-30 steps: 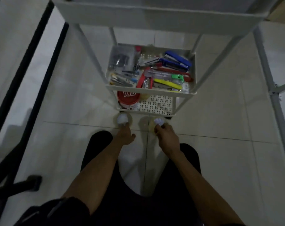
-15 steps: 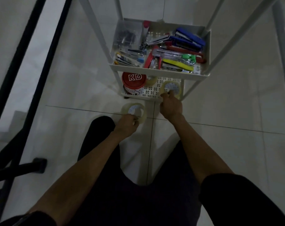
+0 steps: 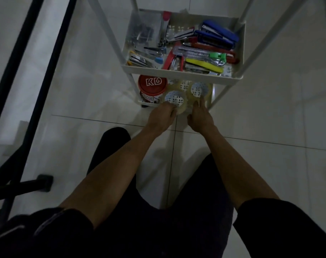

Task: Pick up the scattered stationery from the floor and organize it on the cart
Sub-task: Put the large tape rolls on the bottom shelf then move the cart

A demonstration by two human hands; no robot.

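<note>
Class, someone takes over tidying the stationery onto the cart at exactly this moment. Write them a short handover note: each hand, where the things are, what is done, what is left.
Left hand: fingers curled on the left tape roll, at the front edge of the bottom shelf, beside the red tub.
Right hand: fingers on the right tape roll, in the same shelf; grip or mere touch unclear.
Done: blue staplers and other stationery lie in the middle shelf.
Left: likely seat both rolls, let go, then check the floor outside this view.
</note>
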